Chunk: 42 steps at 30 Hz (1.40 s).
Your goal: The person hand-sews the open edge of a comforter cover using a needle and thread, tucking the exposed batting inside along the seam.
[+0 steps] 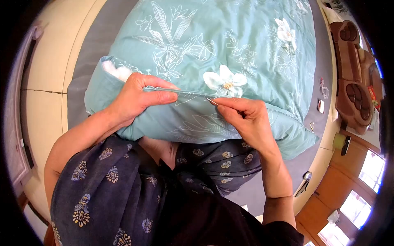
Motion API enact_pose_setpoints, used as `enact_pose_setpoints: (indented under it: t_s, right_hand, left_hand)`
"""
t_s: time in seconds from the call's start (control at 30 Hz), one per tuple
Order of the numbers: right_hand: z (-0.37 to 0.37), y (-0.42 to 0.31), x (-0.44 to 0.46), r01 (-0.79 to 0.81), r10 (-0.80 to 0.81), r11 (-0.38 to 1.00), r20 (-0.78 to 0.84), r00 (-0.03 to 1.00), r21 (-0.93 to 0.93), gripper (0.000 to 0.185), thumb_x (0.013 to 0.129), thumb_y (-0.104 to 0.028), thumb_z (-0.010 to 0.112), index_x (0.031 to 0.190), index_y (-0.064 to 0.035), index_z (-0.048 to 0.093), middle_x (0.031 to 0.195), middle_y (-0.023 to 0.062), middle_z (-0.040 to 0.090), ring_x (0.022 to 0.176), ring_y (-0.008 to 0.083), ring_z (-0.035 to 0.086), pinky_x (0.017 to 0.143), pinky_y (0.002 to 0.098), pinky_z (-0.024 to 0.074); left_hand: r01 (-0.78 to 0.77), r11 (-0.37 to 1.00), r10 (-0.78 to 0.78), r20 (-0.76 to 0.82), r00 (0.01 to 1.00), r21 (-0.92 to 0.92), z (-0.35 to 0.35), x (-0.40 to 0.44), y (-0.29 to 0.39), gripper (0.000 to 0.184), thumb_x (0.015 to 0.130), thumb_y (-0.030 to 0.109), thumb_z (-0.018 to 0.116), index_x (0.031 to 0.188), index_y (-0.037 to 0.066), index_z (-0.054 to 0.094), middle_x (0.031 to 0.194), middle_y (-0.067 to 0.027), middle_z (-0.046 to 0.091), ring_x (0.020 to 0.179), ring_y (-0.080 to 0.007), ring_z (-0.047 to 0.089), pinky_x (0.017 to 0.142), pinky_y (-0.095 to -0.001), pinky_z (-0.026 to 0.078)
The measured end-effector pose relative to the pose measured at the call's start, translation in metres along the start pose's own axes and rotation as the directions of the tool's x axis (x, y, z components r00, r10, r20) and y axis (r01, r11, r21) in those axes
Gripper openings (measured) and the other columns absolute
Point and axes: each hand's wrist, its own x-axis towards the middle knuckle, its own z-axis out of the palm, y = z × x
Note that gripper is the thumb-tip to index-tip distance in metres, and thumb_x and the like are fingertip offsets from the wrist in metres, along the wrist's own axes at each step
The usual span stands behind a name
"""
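Observation:
A teal quilt [254, 78] with white floral prints lies spread in front of me, its near part across my lap. My left hand [137, 96] pinches the folded fabric edge between thumb and fingers. From there the edge runs taut to my right hand [246, 117], whose thumb and forefinger are closed on a thin sewing needle [212, 101] at the fabric edge. No thread can be made out. White filling [117, 71] shows in an opening of the quilt, left of my left hand.
Under the quilt lies a grey mat [86, 78] on a pale tiled floor [49, 78]. Near the mat's right side are a small red-and-white packet [321, 106] and a clear item [324, 88]. A brown sofa [349, 74] stands at far right, a dark-and-metal object [304, 183] lower down.

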Motion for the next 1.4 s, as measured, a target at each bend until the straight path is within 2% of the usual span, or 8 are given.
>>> enact_pose_setpoints:
  t_s: [0.3, 0.67, 0.87, 0.97, 1.07, 1.17, 1.27, 1.4]
  right_hand:
    - [-0.001, 0.002, -0.001, 0.018, -0.018, 1.000, -0.012, 1.000, 0.003, 0.019, 0.090, -0.008, 0.063, 0.105, -0.0010, 0.072, 0.068, -0.0075, 0.055, 0.061, 0.0006, 0.041, 0.051, 0.0197, 0.0350]
    - [0.003, 0.000, -0.001, 0.029, -0.029, 1.000, -0.032, 0.999, 0.000, 0.018, 0.090, -0.008, 0.063, 0.103, 0.0003, 0.071, 0.068, -0.0058, 0.057, 0.063, 0.0011, 0.042, 0.053, 0.0202, 0.0370]
    - [0.010, -0.016, -0.002, 0.049, -0.059, 0.971, -0.037, 0.998, -0.234, 0.019, 0.088, -0.007, 0.063, 0.107, -0.0016, 0.066, 0.060, 0.0059, 0.059, 0.051, 0.0087, 0.049, 0.051, 0.0248, 0.0411]
    - [0.016, -0.011, 0.001, 0.198, -0.221, 0.885, -0.008, 0.975, -0.421, 0.022, 0.088, -0.008, 0.062, 0.109, -0.0035, 0.063, 0.059, 0.0099, 0.057, 0.048, 0.0127, 0.052, 0.050, 0.0275, 0.0416]
    - [0.016, -0.006, 0.005, 0.285, -0.300, 0.882, 0.018, 0.954, -0.375, 0.023, 0.089, -0.009, 0.062, 0.111, -0.0027, 0.063, 0.056, 0.0062, 0.052, 0.049, 0.0091, 0.048, 0.049, 0.0269, 0.0385]
    - [0.006, -0.009, 0.003, 0.058, -0.044, 0.987, 0.093, 0.995, -0.153, 0.022, 0.091, -0.010, 0.061, 0.111, 0.0002, 0.062, 0.057, -0.0023, 0.049, 0.052, 0.0039, 0.042, 0.048, 0.0240, 0.0337]
    - [-0.004, -0.017, 0.006, -0.107, 0.089, 0.991, 0.198, 0.976, 0.081, 0.021, 0.094, -0.009, 0.059, 0.110, 0.0035, 0.062, 0.063, -0.0088, 0.045, 0.058, 0.0001, 0.036, 0.050, 0.0206, 0.0286]
    - [-0.012, -0.006, 0.014, -0.197, 0.152, 0.971, 0.283, 0.947, 0.136, 0.023, 0.094, -0.006, 0.057, 0.114, 0.0037, 0.062, 0.066, -0.0104, 0.044, 0.060, -0.0010, 0.034, 0.051, 0.0198, 0.0254]
  left_hand:
    - [0.032, 0.998, -0.032, -0.007, 0.999, -0.056, 0.001, 0.000, 0.001, 0.021, 0.080, 0.008, 0.074, 0.098, -0.003, 0.073, 0.088, -0.0085, 0.072, 0.083, -0.0113, 0.065, 0.081, -0.0246, 0.050]
    - [0.002, 1.000, -0.002, -0.003, 1.000, 0.008, 0.001, 0.000, 0.001, 0.019, 0.079, 0.008, 0.074, 0.095, -0.002, 0.073, 0.088, -0.0075, 0.071, 0.083, -0.0107, 0.064, 0.080, -0.0254, 0.050]
    - [0.013, 1.000, -0.014, 0.032, 0.999, 0.002, 0.002, -0.003, 0.007, 0.018, 0.078, 0.006, 0.074, 0.094, -0.002, 0.073, 0.088, -0.0069, 0.071, 0.082, -0.0104, 0.063, 0.078, -0.0250, 0.050]
    - [0.005, 1.000, -0.005, 0.054, 0.999, 0.001, 0.002, -0.003, 0.007, 0.018, 0.078, 0.007, 0.074, 0.094, -0.002, 0.073, 0.087, -0.0066, 0.071, 0.083, -0.0103, 0.063, 0.078, -0.0247, 0.050]
    - [-0.005, 1.000, 0.005, 0.051, 0.999, 0.011, 0.001, -0.003, 0.008, 0.018, 0.078, 0.008, 0.074, 0.094, -0.002, 0.073, 0.087, -0.0062, 0.070, 0.083, -0.0103, 0.063, 0.078, -0.0246, 0.050]
    - [-0.013, 1.000, 0.013, 0.033, 0.999, -0.002, 0.001, 0.001, 0.006, 0.020, 0.078, 0.010, 0.074, 0.094, -0.002, 0.073, 0.087, -0.0059, 0.070, 0.082, -0.0103, 0.063, 0.077, -0.0247, 0.050]
    - [-0.036, 0.999, 0.036, 0.030, 0.999, 0.011, 0.000, 0.010, 0.002, 0.021, 0.079, 0.012, 0.074, 0.095, -0.002, 0.073, 0.088, -0.0063, 0.070, 0.082, -0.0103, 0.062, 0.077, -0.0250, 0.050]
    - [-0.037, 0.998, 0.037, 0.001, 0.999, 0.046, 0.001, 0.021, 0.000, 0.025, 0.079, 0.016, 0.075, 0.095, -0.002, 0.073, 0.086, -0.0078, 0.070, 0.082, -0.0117, 0.062, 0.079, -0.0253, 0.048]
